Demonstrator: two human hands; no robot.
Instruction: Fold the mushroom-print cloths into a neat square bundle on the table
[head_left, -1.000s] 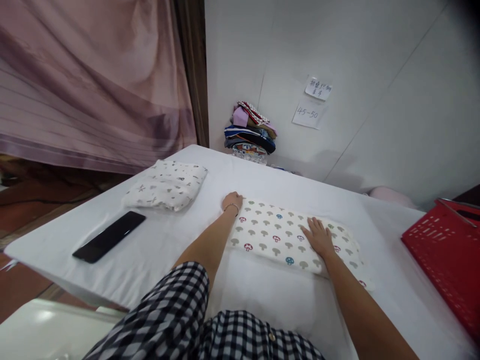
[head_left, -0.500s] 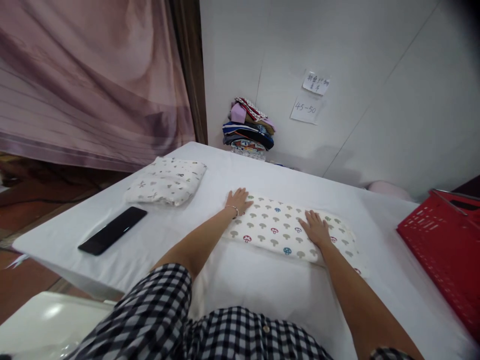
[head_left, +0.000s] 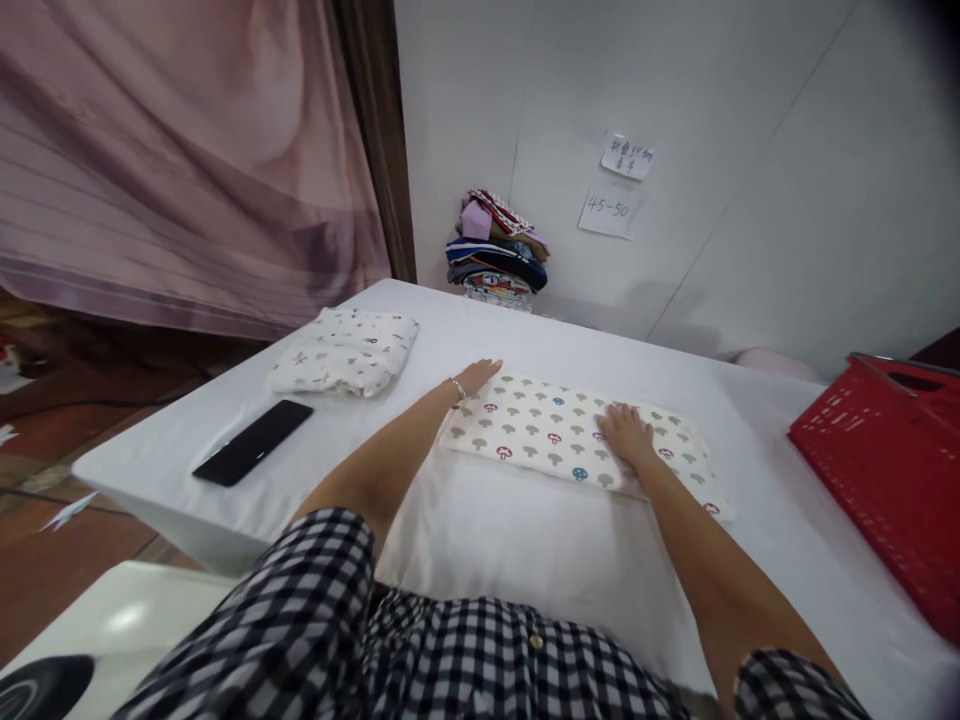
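A white cloth (head_left: 536,425) printed with grey, red and blue mushrooms lies folded into a long flat strip on the white-covered table (head_left: 525,540). My left hand (head_left: 478,376) is at the strip's far left corner, turned edge-on, fingers stretched out to the right. It wears a bracelet on the wrist. On the right half of the strip rests my right hand (head_left: 628,434), palm down, fingers a little bent and apart. Neither hand grips the cloth.
On the table's left are a folded white patterned cloth (head_left: 345,352) and a black phone (head_left: 253,443). A red plastic basket (head_left: 885,470) stands on the right. Folded fabrics (head_left: 497,250) are stacked by the wall, near paper notes (head_left: 609,208). A white stool (head_left: 127,610) is lower left.
My left hand has turned from lying flat to edge-on at the far left corner of the strip. My right hand stays on the cloth, its fingers slightly more bent. The view has shifted slightly.
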